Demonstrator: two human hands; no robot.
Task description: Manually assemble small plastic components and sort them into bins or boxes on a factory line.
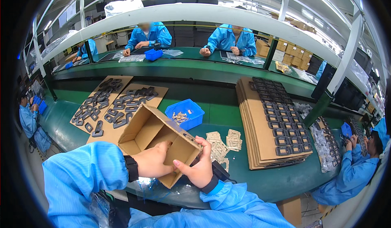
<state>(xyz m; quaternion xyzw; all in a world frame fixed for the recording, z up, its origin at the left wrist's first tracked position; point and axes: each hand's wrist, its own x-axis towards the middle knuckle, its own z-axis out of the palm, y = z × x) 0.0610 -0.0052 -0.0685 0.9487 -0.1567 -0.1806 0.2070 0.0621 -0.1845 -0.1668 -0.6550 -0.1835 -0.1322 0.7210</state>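
Tilted toward me is an open cardboard box (pixel 137 124), and its visible inside shows bare brown walls. My left hand (pixel 154 161) reaches over the box's near side, thumb up inside it and fingers closed against the cardboard; part of that grip is hidden. On the right, my right hand (pixel 198 165) is wrapped round the box's edge, its thumb on the inner side near my left fingertips. Just beyond the box stands a blue bin (pixel 194 117) with small beige pieces (pixel 179 117) in it. Flat beige pieces (pixel 233 140) lie in piles right of the box.
Black plastic frames (pixel 94 110) lie loose on cardboard sheets at left. At right, a tall stack of cardboard sheets (pixel 245 124) carries rows of black frames (pixel 281 130). A shelf beam (pixel 195 14) crosses above the green bench (pixel 260 183). Several co-workers in blue sit around.
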